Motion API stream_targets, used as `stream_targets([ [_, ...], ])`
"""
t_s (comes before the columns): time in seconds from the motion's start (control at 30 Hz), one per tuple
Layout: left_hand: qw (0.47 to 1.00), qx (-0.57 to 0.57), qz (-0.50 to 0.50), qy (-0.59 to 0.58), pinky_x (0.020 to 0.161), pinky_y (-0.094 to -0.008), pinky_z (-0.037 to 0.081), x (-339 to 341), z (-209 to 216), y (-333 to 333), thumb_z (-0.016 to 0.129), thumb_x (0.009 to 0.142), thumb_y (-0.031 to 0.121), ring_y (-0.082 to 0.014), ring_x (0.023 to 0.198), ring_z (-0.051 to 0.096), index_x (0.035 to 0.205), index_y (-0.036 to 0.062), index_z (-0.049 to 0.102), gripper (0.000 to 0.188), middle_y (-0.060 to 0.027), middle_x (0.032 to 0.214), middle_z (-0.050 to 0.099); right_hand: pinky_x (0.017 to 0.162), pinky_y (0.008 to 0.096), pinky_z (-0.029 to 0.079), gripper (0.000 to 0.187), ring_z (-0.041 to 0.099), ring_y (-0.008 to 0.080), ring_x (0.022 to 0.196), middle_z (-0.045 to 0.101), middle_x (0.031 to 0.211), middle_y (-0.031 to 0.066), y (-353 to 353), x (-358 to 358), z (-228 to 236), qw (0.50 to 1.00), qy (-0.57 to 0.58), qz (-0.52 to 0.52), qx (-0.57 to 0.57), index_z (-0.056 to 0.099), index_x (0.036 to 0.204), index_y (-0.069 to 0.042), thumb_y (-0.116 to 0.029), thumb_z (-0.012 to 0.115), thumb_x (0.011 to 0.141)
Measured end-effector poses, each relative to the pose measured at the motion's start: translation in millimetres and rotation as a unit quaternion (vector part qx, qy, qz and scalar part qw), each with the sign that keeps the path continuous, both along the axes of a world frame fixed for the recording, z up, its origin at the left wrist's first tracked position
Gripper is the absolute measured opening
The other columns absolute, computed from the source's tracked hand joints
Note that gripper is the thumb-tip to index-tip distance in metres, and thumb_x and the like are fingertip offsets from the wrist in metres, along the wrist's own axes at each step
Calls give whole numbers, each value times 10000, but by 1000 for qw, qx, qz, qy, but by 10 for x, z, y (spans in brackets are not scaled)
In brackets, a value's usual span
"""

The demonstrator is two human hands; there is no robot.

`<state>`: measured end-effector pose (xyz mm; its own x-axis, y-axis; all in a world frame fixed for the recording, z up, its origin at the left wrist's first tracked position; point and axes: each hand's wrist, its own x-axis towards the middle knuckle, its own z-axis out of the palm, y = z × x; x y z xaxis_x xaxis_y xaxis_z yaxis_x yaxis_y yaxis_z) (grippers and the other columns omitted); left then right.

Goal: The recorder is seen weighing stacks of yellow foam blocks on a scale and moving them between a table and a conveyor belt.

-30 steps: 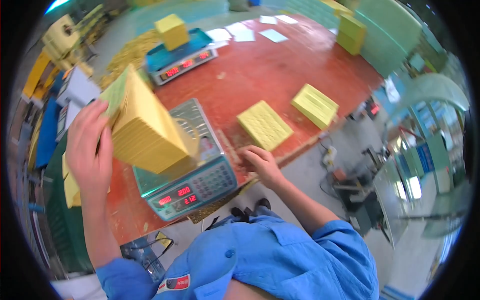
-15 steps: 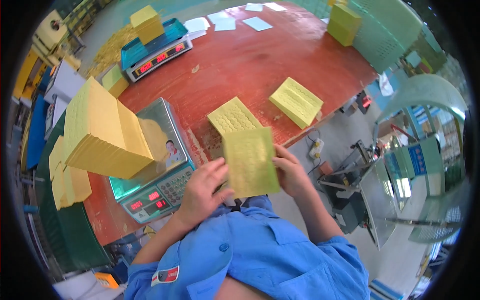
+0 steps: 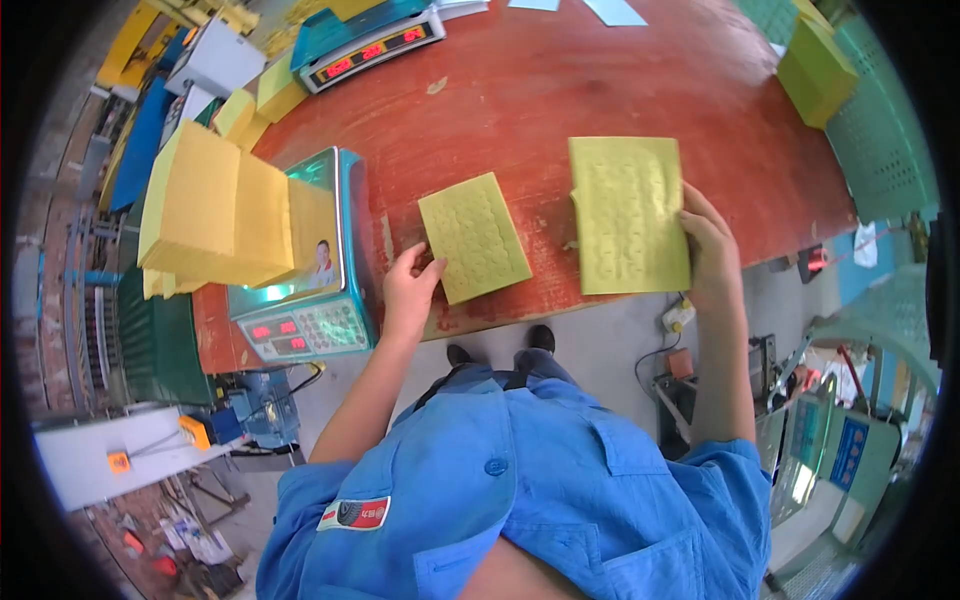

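My right hand [image 3: 708, 240] grips the right edge of a yellow-green stack of embossed sheets [image 3: 630, 215], thumb on top, over the front right of the red table. A second, paler yellow stack of embossed sheets [image 3: 476, 238] lies on the table near its front edge. At that stack's left edge is my left hand [image 3: 412, 285], thumb and forefinger apart, the thumb touching or just over the edge. The other left fingers are partly hidden. Left of this hand stands a weighing scale [image 3: 305, 330] with lit red digits, carrying a tall block of yellow sheets [image 3: 215, 215].
Another scale [image 3: 375, 60] with a teal tray stands at the far left of the red table [image 3: 500, 100]. Yellow blocks [image 3: 280, 92] sit beside it. A green-yellow block [image 3: 815, 72] stands at the far right by a perforated green panel [image 3: 890, 150]. White papers [image 3: 613, 10] lie at the back.
The yellow-green stack has moved from between both hands out to the right, now in my right hand alone. My left hand has let go of it and come to the paler stack. The view has shifted.
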<state>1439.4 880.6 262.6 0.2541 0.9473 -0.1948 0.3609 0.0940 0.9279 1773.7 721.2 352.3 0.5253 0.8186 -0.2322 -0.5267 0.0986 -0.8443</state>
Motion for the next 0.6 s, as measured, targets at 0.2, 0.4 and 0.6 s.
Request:
stream_targets([
  [0.2, 999, 0, 49, -9, 791, -279, 511, 128, -135, -59, 683, 886, 82, -134, 856, 654, 1156, -61, 660, 306, -101, 942, 717, 908, 293, 490, 479, 616, 176, 1053, 637, 1206, 145, 988, -818, -345, 989, 23, 142, -22, 520, 1366, 54, -13, 476, 894],
  [0.4, 994, 25, 97, -38, 784, -298, 509, 127, -145, -167, 670, 897, 117, -154, 849, 665, 1050, -40, 689, 219, -103, 934, 722, 765, 289, 504, 479, 627, 130, 849, 701, 969, 120, 1192, -1031, -849, 946, -245, 189, -95, 538, 1350, 31, -69, 531, 882],
  [0.6, 994, 33, 102, -32, 824, -260, 473, 61, -142, -163, 665, 902, 83, -105, 891, 604, 1019, -17, 692, 157, -35, 952, 680, 684, 305, 513, 419, 627, 148, 708, 695, 835, 117, 1190, -963, -707, 878, -405, 215, -138, 629, 1255, -4, -106, 633, 849],
])
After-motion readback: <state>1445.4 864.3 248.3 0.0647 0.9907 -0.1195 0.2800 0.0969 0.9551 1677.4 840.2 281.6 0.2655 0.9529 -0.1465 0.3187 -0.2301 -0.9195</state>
